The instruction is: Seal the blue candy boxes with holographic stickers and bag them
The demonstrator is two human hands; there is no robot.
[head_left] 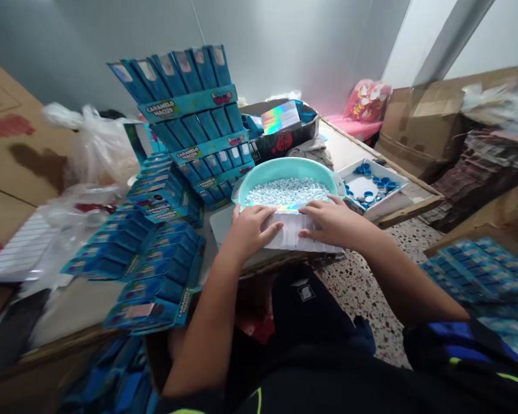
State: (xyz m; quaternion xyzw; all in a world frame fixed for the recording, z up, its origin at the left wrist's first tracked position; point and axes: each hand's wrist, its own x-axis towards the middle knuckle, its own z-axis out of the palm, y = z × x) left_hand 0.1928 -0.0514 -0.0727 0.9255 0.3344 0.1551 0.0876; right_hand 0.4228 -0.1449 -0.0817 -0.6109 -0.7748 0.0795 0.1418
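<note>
A white, ribbed pack [287, 231] with a shiny rainbow-coloured top edge stands at the table's front edge. My left hand [255, 226] grips its left end, fingers over the top and thumb on the near side. At the other end, my right hand [328, 221] holds it the same way. Just behind the pack is a turquoise basin [296, 165], filled with small pale blue and white pieces [289, 190]. The pack hides the basin's near side. What the pack is made up of, I cannot make out.
Blue candy display boxes [194, 123] are stacked tall at the left, with more boxes [155, 264] lying nearer. A white tray [371, 187] with blue caps stands right of the basin. Behind is an open carton [280, 141]. Packed blue goods [483, 270] sit at the lower right.
</note>
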